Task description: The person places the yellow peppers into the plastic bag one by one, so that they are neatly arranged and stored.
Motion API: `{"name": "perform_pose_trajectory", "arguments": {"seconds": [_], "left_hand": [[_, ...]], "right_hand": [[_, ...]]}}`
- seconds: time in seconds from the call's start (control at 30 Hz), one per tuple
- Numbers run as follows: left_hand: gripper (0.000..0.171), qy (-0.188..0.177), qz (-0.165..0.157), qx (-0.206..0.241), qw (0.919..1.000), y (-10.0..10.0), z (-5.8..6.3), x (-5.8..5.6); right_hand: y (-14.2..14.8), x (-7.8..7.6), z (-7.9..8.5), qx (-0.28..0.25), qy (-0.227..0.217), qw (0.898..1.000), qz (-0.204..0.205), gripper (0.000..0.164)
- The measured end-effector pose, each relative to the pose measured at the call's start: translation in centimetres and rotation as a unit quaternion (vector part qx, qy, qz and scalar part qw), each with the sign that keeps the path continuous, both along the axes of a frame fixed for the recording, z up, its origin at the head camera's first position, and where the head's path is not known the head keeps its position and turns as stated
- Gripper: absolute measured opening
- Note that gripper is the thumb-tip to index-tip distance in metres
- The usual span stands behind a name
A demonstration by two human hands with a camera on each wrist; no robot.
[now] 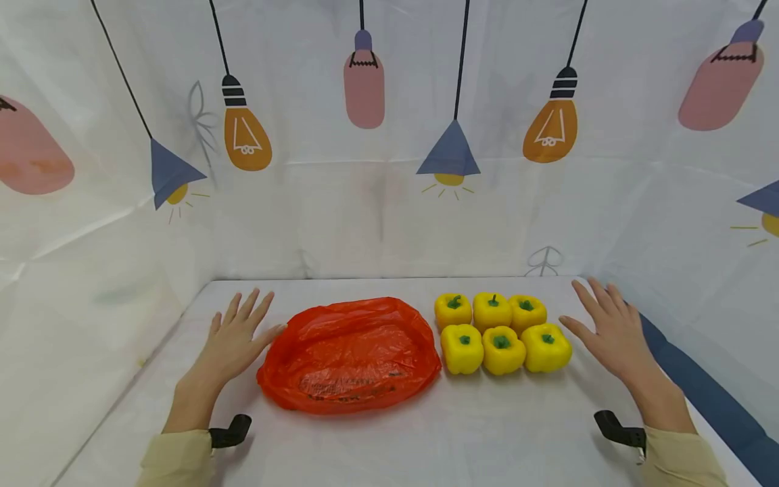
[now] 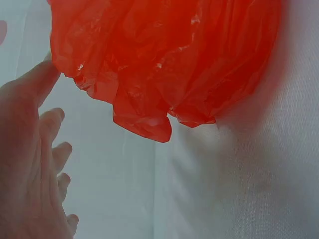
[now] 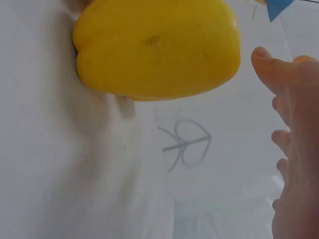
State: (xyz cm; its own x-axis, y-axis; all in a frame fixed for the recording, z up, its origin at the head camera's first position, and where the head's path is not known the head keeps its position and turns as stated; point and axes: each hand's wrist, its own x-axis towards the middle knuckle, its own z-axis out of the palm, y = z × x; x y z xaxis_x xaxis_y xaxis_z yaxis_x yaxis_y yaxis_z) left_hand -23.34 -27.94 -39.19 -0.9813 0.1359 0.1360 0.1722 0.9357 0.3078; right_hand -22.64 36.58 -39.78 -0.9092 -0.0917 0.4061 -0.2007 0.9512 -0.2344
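A red plastic bag (image 1: 353, 358) lies on the white table with its mouth spread wide and its rim rolled outward. To its right, several yellow bell peppers (image 1: 501, 350) with green stems stand in two rows. My left hand (image 1: 234, 341) is at the bag's left side, fingers spread, with the thumb tip right at the rim. In the left wrist view the bag (image 2: 164, 55) hangs in crumpled folds beside the thumb. My right hand (image 1: 615, 331) holds nothing; its fingers are spread just right of the nearest pepper (image 3: 154, 47).
The white table (image 1: 475, 433) meets a white sheet (image 1: 304, 216) printed with lamps and bulbs at the back and sides. A dark blue padded edge (image 1: 700, 379) runs along the right. Black camera mounts (image 1: 231, 431) sit on both wrists.
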Motion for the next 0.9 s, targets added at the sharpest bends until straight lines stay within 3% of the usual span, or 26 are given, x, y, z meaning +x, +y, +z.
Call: {"name": "perform_pose_trajectory", "arguments": {"seconds": [0.57,0.9], "left_hand": [[0.085,-0.040,-0.038,0.013,0.9984,0.7,-0.3,-0.2],[0.076,-0.061,-0.070,0.047,0.9946,1.2,-1.0,-0.3]], "right_hand": [[-5.0,1.0,2.9,-0.001,-0.004,0.997,0.078,0.082],[-9.0,1.5,2.6,-0.013,-0.045,0.991,0.127,0.084]]}}
